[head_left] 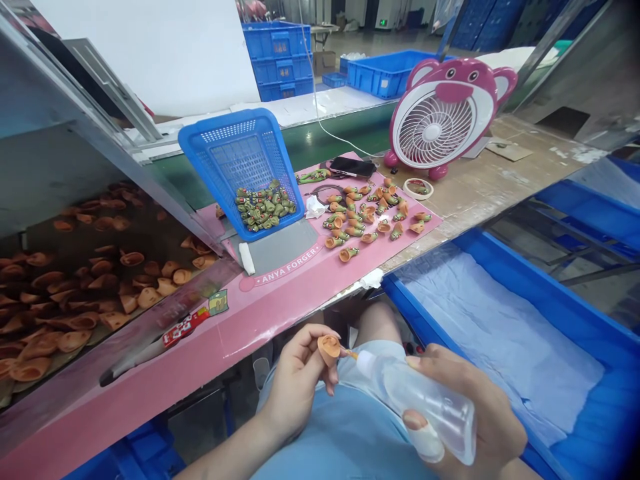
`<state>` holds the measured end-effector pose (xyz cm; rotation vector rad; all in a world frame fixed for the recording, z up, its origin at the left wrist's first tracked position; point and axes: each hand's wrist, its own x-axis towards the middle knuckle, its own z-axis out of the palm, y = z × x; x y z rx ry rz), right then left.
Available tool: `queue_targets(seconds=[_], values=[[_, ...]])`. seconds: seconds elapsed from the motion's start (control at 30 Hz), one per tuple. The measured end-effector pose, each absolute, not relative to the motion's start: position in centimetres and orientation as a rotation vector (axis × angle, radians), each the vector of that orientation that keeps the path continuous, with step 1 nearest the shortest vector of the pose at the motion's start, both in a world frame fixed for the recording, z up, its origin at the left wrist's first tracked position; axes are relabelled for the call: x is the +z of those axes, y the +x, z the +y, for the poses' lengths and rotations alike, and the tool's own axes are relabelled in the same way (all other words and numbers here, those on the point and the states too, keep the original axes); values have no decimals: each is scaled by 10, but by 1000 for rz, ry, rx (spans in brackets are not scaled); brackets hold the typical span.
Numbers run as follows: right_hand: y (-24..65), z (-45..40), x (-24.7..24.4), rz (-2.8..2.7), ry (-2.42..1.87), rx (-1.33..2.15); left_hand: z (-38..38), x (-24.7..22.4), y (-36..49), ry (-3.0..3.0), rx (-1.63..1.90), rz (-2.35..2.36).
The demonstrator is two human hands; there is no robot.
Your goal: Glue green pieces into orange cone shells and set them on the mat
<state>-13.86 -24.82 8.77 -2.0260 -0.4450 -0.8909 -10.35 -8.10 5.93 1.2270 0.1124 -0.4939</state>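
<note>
Above my lap, my left hand pinches a small orange hollow cone-like piece between thumb and fingers, its opening facing up. My right hand is wrapped around a translucent squeeze bottle, tilted with its narrow tip pointing at the orange piece. Whether the tip touches the piece, I cannot tell. One right finger wears a white wrap. On the pink mat beyond lie several orange-and-green figure pieces. A tilted blue basket holds several dark green pieces.
Left, many orange hollow pieces lie behind a metal-framed partition. A pink bear-shaped fan, a phone and a tape roll stand or lie at the back. A large blue crate lined with pale sheeting is at my right.
</note>
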Motion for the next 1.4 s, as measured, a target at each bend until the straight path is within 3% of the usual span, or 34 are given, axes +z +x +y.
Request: queue_targets(seconds=[0.4, 1.4], values=[[-137, -248, 83, -492, -1858, -854, -80, 59, -103, 1231, -545, 91], [-140, -243, 85, -506, -1946, -825, -79, 62, -107, 1262, -562, 71]])
